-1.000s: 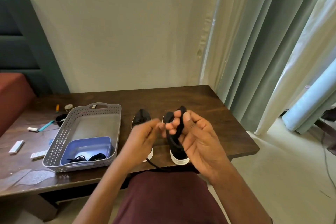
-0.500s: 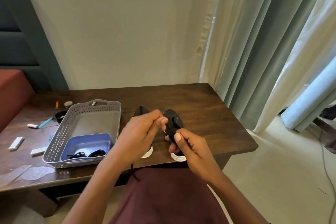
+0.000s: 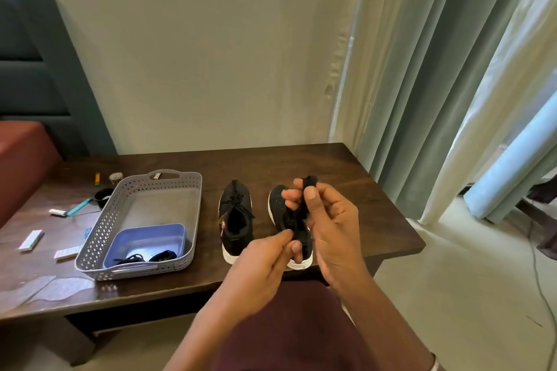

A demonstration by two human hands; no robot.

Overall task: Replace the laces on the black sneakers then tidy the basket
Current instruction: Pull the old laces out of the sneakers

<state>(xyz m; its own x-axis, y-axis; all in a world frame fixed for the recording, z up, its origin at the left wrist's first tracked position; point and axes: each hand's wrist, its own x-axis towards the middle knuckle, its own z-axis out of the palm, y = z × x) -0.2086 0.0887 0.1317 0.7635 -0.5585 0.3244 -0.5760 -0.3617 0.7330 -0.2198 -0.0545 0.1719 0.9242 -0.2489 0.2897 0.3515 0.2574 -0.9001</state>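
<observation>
Your hands hide most of right sneaker (image 3: 278,205). Both sneakers stand on table (image 3: 346,166), toes pointing away from you. Left sneaker (image 3: 235,220) sits beside basket (image 3: 194,220). Black lace (image 3: 310,182) runs up-down between hands. Your right hand (image 3: 331,229) raised, thumb and fingers pinching lace top. Your left hand (image 3: 262,265) lower, fingertips pinching lace bottom.

Both forearms extend forward from the lower edge and converge: right hand (image 3: 331,226) raised, thumb and curled fingers pinching a black lace (image 3: 310,181); left hand (image 3: 262,262) lower, just beside it, thumb and forefinger pinching what appears to be the same lace.
</observation>
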